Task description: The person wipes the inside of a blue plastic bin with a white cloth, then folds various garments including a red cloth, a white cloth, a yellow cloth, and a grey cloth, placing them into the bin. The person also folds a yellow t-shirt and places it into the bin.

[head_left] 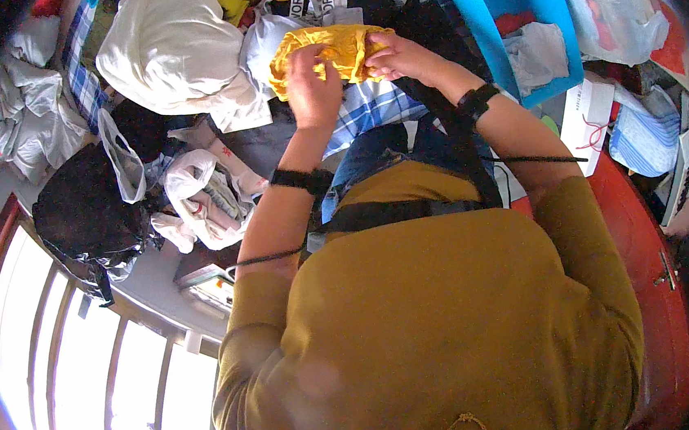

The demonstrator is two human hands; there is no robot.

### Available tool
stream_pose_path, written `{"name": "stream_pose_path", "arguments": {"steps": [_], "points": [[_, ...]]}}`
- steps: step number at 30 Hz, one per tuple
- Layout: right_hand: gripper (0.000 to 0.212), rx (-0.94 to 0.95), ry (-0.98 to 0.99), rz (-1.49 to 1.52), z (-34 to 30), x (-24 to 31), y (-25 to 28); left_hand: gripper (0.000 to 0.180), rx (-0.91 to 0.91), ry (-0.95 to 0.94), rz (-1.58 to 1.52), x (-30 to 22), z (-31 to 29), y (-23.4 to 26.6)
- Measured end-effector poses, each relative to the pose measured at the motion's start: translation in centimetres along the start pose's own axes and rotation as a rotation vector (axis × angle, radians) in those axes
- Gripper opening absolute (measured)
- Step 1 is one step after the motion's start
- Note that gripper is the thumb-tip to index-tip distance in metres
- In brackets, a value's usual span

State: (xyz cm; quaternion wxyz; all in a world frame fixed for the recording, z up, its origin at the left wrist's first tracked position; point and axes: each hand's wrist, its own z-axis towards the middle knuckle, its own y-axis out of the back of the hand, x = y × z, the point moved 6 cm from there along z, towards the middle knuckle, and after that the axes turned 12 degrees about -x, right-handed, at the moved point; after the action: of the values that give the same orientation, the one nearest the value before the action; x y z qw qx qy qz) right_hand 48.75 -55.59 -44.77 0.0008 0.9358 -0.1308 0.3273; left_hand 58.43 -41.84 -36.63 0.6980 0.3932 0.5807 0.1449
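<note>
A bunched yellow cloth garment [344, 45] is stretched between my two hands, above a blue-and-white checked cloth [376, 104]. My left hand [312, 91] is at its left part, with the fingers curled onto the fabric and the thumb lower down. At the other end, my right hand [406, 56] pinches the garment's right edge between thumb and fingers. Some fingertips are hidden in the folds, and what kind of garment it is cannot be made out. Black straps circle both of my wrists.
Left of the garment lies a large white cloth heap [170, 50]. A blue plastic bin [462, 8] with cloth inside stands at the right, beside a clear plastic bag [618, 15]. Black [93, 200] and white bags [203, 196] sit at the left, above a barred window [85, 344].
</note>
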Motion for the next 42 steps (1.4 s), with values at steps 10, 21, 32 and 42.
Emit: {"name": "stream_pose_path", "arguments": {"steps": [10, 21, 32, 42], "points": [[0.040, 0.061, 0.014, 0.026, 0.0, 0.9, -1.1, 0.059, -0.102, 0.267, 0.075, 7.3, 0.6, 4.0], [0.040, 0.021, 0.033, 0.193, 0.6, 0.7, -1.7, 0.026, -0.047, 0.228, 0.168, 4.9, 1.4, 3.6], [0.043, 0.176, -0.129, 0.490, 1.6, 2.4, -4.7, 0.025, 0.085, 0.051, 0.190, 0.0, 0.6, 0.5], [0.037, -0.065, 0.007, 0.123, 1.8, 2.7, -2.9, 0.023, 0.316, -0.102, 0.085, -0.4, -0.4, -3.6]]}}
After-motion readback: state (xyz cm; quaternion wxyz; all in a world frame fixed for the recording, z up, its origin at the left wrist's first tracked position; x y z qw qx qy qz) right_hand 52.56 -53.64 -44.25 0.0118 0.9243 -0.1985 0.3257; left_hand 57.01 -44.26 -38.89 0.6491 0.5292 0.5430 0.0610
